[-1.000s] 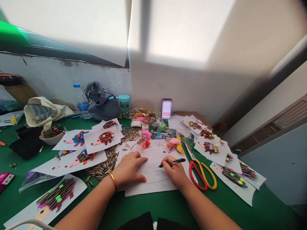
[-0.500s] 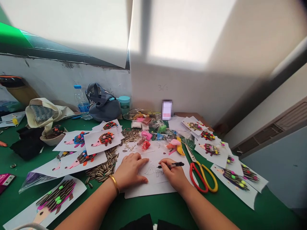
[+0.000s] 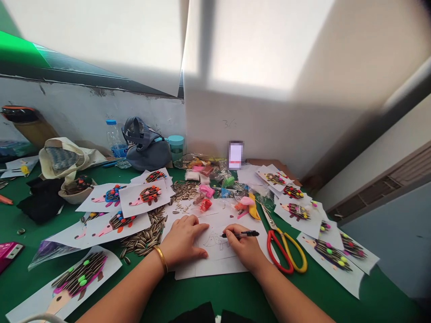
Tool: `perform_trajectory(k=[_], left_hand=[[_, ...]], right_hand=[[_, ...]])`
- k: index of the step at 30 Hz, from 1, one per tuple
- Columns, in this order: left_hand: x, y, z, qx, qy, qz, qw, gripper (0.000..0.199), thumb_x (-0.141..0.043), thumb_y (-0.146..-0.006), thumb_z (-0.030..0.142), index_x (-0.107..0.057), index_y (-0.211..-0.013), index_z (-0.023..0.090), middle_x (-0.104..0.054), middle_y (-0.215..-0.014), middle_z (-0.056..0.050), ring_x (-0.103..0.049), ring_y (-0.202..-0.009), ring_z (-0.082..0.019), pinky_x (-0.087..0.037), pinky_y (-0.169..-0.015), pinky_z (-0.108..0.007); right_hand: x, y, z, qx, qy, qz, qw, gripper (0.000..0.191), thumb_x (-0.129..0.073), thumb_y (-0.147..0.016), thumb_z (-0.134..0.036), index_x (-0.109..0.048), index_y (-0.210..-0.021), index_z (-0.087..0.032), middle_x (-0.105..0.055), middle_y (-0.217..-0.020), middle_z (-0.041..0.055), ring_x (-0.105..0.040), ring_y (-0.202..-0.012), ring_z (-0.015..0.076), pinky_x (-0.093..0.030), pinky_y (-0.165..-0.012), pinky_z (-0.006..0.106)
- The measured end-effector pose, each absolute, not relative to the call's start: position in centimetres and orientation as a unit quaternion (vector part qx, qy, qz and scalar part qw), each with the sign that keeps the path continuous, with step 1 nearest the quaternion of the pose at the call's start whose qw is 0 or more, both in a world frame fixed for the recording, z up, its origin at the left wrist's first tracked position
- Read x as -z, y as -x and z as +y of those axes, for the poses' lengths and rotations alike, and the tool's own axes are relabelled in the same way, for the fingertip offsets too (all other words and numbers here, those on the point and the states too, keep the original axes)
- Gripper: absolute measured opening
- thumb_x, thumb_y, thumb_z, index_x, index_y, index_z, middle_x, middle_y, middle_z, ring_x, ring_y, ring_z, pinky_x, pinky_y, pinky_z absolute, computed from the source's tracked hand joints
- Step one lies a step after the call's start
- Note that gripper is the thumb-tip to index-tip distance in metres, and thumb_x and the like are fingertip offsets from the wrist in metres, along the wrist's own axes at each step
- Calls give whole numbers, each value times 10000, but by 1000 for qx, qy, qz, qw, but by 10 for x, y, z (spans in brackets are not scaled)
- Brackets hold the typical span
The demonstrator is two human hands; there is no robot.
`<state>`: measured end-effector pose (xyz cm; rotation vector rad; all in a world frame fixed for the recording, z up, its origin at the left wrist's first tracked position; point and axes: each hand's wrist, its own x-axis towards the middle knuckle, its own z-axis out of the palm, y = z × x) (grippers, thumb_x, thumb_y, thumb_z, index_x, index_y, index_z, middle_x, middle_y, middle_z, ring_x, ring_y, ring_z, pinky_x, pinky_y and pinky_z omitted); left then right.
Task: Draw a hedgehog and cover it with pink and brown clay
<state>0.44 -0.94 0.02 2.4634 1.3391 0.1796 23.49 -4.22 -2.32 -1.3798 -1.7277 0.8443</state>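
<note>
A black pen is pinched in my right hand, its tip on a sheet of white paper. Pencil-thin lines of a hedgehog drawing show on the paper between my hands. My left hand lies on the sheet left of the drawing, thumb and fingers spread, holding nothing. Right of my right hand rest scissors with one red and one yellow handle. Beyond the drawing sit lumps of red clay and yellow clay.
Sunflower seeds are heaped left of the paper. Finished hedgehog cards lie on the left, more cards on the right. A phone leans on the wall. Behind stand a blue bag, a bottle and a cup.
My view has shifted very slightly. Both hands stay in nearly the same places, the pen still in my right hand at the drawing.
</note>
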Motion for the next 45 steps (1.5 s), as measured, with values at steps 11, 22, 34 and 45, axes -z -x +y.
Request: perform_trajectory(k=[11, 22, 34, 45], left_hand=[[4, -3, -8, -64, -865, 469, 165, 770, -803, -600, 604, -567, -1296, 373, -565, -1128, -61, -519, -1070, -310, -396, -923, -429], [3, -3, -8, -62, -864, 471, 166, 776, -799, -603, 608, -563, -1304, 371, -566, -1137, -56, -522, -1081, -305, -394, -933, -421], [3, -3, -8, -65, -865, 469, 163, 768, -795, -603, 617, -574, -1295, 366, -571, -1136, -61, -526, -1080, -310, -403, -917, -419], [4, -3, -7, -61, -862, 475, 164, 784, -798, -591, 607, -565, -1303, 375, -570, -1149, -55, -523, -1088, -313, -398, -927, -418]], right_hand=[[23, -234, -42, -337, 539, -670, 383, 245, -469, -915, -336, -660, -840, -202, -694, -860, 37, -632, -854, 207, -473, -742, 294], [26, -235, -41, -322, 538, -673, 392, 241, -469, -908, -334, -656, -832, -202, -689, -853, 38, -632, -841, 206, -473, -745, 296], [26, -235, -42, -322, 538, -675, 389, 237, -469, -912, -331, -651, -827, -207, -686, -838, 30, -632, -831, 201, -470, -746, 290], [28, -236, -41, -322, 541, -673, 388, 244, -472, -915, -337, -660, -842, -199, -687, -860, 37, -629, -849, 205, -472, -756, 299]])
